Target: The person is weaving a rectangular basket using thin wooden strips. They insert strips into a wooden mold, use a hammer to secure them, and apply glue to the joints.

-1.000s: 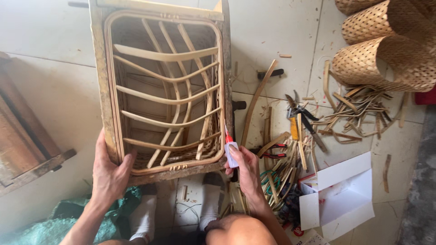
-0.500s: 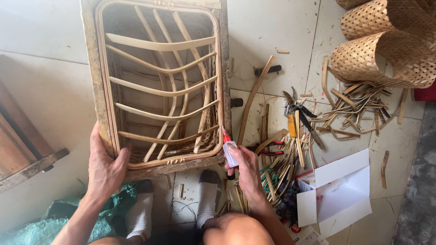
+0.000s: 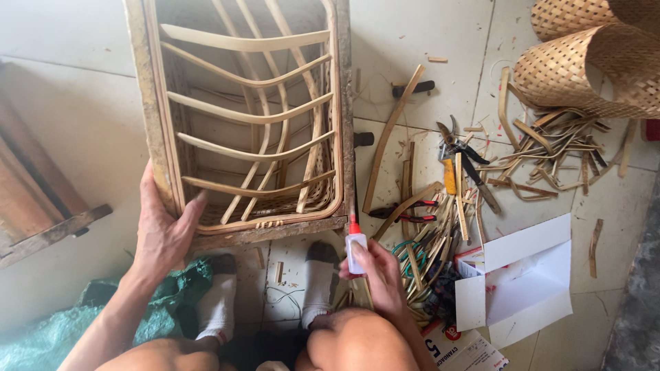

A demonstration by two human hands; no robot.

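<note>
Frame [image 3: 247, 124] looks bigger and closer now than a second ago, so either it got pulled in toward the knees or the head dipped. The left hand [image 3: 161, 230] has crept up the frame's left rail, from the bottom corner to roughly 8 o'clock. The right hand [image 3: 378, 275] has dropped off the bottom right corner and hangs just below it, around 5 o'clock from the frame.

Left fingers wrap the outer edge of the rail, with the thumb pressed against its inner face, a firm clamp. Right fingers are curled snug round a small white glue bottle [image 3: 355, 249], its red nozzle pointing up at the corner, near it but apart. Bamboo strips [image 3: 550, 137] and pliers [image 3: 405, 209] lie off at 3 o'clock on the floor [image 3: 82, 124].
</note>
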